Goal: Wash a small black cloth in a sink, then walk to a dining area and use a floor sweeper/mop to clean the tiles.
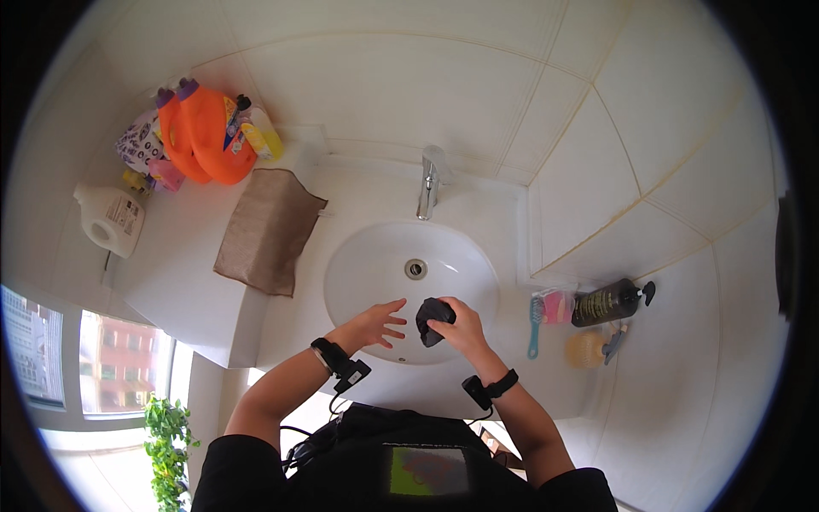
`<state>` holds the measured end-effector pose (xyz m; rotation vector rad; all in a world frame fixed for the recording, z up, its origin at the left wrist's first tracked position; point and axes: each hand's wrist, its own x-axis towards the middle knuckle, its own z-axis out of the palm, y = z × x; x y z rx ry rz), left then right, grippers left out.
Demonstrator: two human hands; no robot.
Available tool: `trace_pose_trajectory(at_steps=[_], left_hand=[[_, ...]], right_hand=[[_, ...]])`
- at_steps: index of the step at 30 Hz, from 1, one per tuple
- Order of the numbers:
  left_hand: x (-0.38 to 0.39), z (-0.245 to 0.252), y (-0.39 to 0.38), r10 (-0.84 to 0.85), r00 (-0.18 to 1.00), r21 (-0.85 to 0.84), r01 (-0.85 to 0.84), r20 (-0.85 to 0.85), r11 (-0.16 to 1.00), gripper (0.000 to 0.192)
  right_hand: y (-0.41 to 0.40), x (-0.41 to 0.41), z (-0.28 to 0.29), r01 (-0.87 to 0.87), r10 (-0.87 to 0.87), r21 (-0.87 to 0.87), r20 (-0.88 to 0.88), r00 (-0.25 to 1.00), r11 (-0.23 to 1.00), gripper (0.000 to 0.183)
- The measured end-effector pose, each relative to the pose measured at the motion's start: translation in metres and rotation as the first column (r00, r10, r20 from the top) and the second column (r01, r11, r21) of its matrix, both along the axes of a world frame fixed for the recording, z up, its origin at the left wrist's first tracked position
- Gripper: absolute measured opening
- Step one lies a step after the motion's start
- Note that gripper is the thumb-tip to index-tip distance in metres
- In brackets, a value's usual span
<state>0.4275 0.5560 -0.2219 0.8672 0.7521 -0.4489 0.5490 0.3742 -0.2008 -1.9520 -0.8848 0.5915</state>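
A crumpled black cloth-like item (435,321) is held over the front part of the white sink basin (358,275) by my right hand (462,325). What exactly the item is, I cannot tell. To its left my left hand (374,326) hovers over the basin's front left edge, fingers spread, holding nothing. Behind both hands lies the metal drain (416,269), and the chrome faucet (427,185) stands at the back of the basin.
A brown cloth (269,230) drapes over the raised left ledge. Orange detergent jugs (214,137) and a white jug (112,221) stand there. On the right are a teal brush (533,329), a black pump bottle (604,304) and a yellowish bottle (585,349).
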Motion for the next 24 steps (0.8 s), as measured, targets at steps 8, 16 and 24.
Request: trace_pose_trajectory(at_steps=[8, 16, 24], left_hand=[[-0.007, 0.011, 0.001, 0.387, 0.918, -0.136, -0.373, 0.092, 0.918, 0.054], [-0.029, 0.035, 0.018, 0.297, 0.854, 0.190, -0.405, 0.428, 0.894, 0.034], [-0.049, 0.070, 0.012, 0.058, 0.857, 0.789, -0.497, 0.513, 0.361, 0.026]], right_hand=[[-0.015, -0.012, 0.018, 0.001, 0.091, 0.161, -0.568, 0.818, 0.987, 0.036], [-0.025, 0.021, 0.023, 0.155, 0.074, 0.345, -0.566, 0.821, 0.926, 0.037], [-0.025, 0.006, 0.049, -0.245, 0.256, 0.246, -0.015, 0.966, 0.938, 0.041]])
